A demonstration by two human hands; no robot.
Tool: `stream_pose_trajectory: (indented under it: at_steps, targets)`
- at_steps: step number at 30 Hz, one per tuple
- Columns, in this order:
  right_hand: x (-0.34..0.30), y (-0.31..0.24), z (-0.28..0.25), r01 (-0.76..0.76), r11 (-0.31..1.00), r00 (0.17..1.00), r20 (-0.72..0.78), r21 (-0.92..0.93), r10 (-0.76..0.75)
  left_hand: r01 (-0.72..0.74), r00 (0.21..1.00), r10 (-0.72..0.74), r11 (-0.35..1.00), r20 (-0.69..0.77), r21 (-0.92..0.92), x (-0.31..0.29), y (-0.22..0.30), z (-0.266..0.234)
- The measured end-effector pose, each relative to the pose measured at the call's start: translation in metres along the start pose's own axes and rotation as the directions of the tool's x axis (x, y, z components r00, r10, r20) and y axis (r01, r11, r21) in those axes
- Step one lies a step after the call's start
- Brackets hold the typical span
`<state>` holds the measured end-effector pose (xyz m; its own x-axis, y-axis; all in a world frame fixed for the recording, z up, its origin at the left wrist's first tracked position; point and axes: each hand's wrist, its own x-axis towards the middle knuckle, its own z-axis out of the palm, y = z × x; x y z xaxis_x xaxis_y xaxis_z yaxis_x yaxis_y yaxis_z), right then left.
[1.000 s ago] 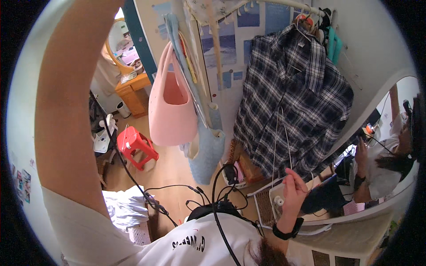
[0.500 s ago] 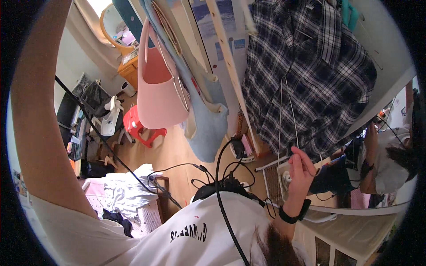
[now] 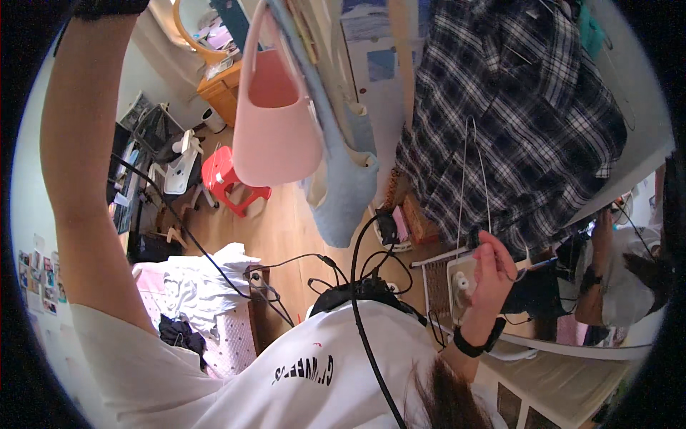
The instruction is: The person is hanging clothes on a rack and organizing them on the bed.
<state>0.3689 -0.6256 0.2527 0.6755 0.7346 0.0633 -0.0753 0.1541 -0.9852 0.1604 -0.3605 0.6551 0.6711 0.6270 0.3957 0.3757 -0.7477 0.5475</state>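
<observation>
Two soft bags, pink bag (image 3: 275,121) and blue bag (image 3: 348,182), hang mid-frame; my right hand (image 3: 491,275) fingers pinch a thin wire hanger (image 3: 475,179) before the plaid shirt (image 3: 514,114); left fingers unseen.

right hand (image 3: 493,275) grips a wire hanger (image 3: 475,186) before a hanging plaid shirt (image 3: 514,107); left arm raised out of frame.

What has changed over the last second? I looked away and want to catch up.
The view tilted, so the plaid shirt and pink bag slid up the picture. The right hand rose slightly, keeping its grip on the thin wire hanger. The left arm stays raised, its hand out of view.
</observation>
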Motion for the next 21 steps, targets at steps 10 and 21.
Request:
stream_pose_trajectory:
  at_steps: [10, 21]
  targets:
    - [-0.023, -0.022, 0.013, 0.252, 0.946, 0.963, -0.147, 0.201, -0.225, -0.157, 0.846, 0.167, 0.986, -0.507, 0.064, -0.083, -0.101, 0.025]
    - [-0.058, -0.03, 0.017, 0.347, 0.919, 0.938, -0.056, 0.187, -0.343, 0.25, 0.912, -0.148, 0.939, -0.382, 0.234, -0.128, -0.17, 0.075]
